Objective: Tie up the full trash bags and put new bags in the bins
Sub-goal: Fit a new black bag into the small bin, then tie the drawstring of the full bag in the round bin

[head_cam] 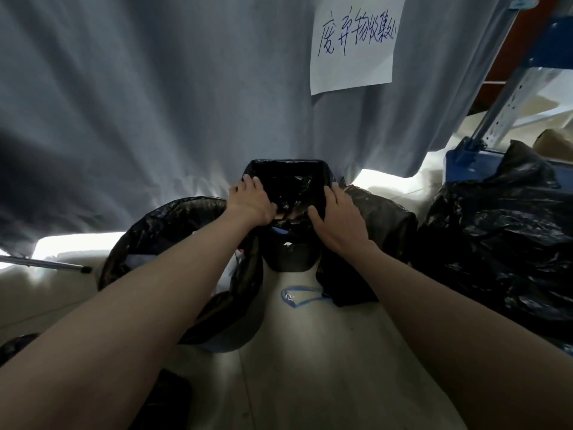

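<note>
A small dark bin (290, 256) stands on the floor in front of me, lined with a black bag (288, 181) whose mouth is stretched over the rim. My left hand (252, 201) grips the bag's edge at the left side of the rim. My right hand (339, 218) grips the bag's edge at the right side. A larger round bin (173, 240) lined with a black bag stands just left, holding white rubbish. My left forearm crosses over it.
Full black trash bags (502, 243) are heaped at the right, one more (384, 225) just behind my right hand. A grey curtain (155, 103) with a handwritten paper sign (353, 41) hangs behind. Blue metal shelving (483, 150) stands far right. A blue-edged plastic scrap (302, 296) lies on the floor.
</note>
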Demonstrator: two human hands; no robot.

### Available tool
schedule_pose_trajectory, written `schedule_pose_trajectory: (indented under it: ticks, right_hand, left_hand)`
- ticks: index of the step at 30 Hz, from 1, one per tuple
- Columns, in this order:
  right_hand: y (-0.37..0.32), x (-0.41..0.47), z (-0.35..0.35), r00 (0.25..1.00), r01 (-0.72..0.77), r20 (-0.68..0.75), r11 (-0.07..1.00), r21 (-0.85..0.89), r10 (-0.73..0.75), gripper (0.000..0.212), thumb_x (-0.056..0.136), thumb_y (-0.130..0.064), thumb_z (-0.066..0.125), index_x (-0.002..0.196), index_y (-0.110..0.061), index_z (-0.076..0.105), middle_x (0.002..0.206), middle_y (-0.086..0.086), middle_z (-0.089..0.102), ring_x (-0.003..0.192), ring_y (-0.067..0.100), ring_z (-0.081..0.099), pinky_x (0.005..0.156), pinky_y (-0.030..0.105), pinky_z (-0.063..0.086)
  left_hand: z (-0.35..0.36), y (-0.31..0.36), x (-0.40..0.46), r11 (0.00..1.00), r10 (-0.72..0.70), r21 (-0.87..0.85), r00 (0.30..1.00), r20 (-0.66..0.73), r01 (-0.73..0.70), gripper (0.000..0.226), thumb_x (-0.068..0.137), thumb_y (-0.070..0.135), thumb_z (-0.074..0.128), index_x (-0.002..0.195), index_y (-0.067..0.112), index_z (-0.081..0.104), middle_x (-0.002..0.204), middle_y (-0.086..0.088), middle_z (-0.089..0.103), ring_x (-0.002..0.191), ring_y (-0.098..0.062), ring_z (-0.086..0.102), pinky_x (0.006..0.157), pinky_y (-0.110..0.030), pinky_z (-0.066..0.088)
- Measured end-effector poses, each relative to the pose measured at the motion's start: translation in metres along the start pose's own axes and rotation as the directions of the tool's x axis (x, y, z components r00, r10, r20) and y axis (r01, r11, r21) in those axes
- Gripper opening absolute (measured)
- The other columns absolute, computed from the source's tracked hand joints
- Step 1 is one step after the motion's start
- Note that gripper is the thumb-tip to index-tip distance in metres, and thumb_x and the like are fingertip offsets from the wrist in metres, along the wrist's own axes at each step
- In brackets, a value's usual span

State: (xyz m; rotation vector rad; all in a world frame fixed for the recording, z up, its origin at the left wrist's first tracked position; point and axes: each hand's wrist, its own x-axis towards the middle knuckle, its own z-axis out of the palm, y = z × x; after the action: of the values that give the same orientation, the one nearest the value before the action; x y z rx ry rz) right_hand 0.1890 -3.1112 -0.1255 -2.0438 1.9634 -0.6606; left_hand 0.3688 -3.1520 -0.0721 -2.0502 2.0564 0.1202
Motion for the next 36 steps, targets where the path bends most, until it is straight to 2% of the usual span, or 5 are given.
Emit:
schedule_pose_trajectory:
  ticks: [8, 12, 17, 25, 36]
  right_hand:
    - [0.014, -0.021, -0.009, 0.978, 0.187, 0.12, 0.976, -0.114, -0.173, 0.072, 0.1, -0.042, 0.04, 0.152, 0.002, 0.016, 0.161, 0.019, 0.009, 0.15, 0.025, 0.009, 0.122, 0.033, 0.01]
    - [0.016, -0.016, -0.009, 0.972, 0.208, 0.13, 0.972, -0.108, -0.194, 0.066, 0.103, -0.033, 0.039, 0.153, 0.002, 0.012, 0.162, 0.018, 0.005, 0.15, 0.023, 0.008, 0.122, 0.031, 0.011]
    - [0.005, 0.0, 0.005, 0.977, 0.187, 0.117, 0.978, -0.091, -0.176, 0.067, 0.104, -0.033, 0.039, 0.153, 0.002, 0.01, 0.162, 0.017, 0.001, 0.151, 0.023, 0.006, 0.122, 0.032, 0.014]
    - [-0.009, 0.022, 0.019, 0.986, 0.132, 0.125, 0.978, -0.164, -0.112, 0.066, 0.104, -0.03, 0.038, 0.153, 0.001, 0.009, 0.162, 0.018, 0.002, 0.15, 0.028, 0.009, 0.121, 0.038, 0.018]
    - [-0.052, 0.02, -0.017, 0.984, -0.033, 0.168, 0.991, -0.126, 0.054, 0.068, 0.09, -0.023, 0.052, 0.15, -0.007, 0.023, 0.155, 0.017, 0.022, 0.142, 0.038, 0.019, 0.117, 0.051, 0.018]
  left_hand:
    - [-0.008, 0.0, -0.025, 0.995, 0.082, 0.037, 0.979, 0.184, -0.091, 0.119, 0.074, 0.088, 0.035, 0.156, 0.011, -0.005, 0.162, -0.017, -0.008, 0.15, -0.032, 0.004, 0.12, -0.043, 0.011]
    - [-0.008, -0.008, -0.026, 0.997, 0.004, 0.072, 0.988, 0.153, -0.015, 0.109, 0.082, 0.06, 0.062, 0.154, 0.003, 0.003, 0.159, -0.024, 0.005, 0.145, -0.038, 0.02, 0.116, -0.043, 0.025]
    - [-0.01, -0.001, -0.013, 0.989, -0.082, 0.136, 0.989, 0.124, 0.065, 0.066, 0.092, 0.029, 0.055, 0.146, 0.0, 0.031, 0.15, -0.02, 0.03, 0.14, -0.036, 0.031, 0.109, -0.046, 0.035]
    - [-0.002, 0.014, 0.01, 0.907, -0.179, 0.408, 0.972, 0.151, 0.104, 0.07, 0.092, 0.046, 0.04, 0.153, 0.017, 0.024, 0.159, -0.016, 0.02, 0.144, -0.048, 0.013, 0.116, -0.059, 0.005]
    - [-0.031, -0.01, -0.013, 0.981, -0.127, 0.143, 0.991, -0.031, 0.13, 0.074, 0.096, 0.051, 0.038, 0.152, 0.007, 0.02, 0.153, -0.015, 0.032, 0.141, -0.031, 0.031, 0.118, -0.049, 0.008]
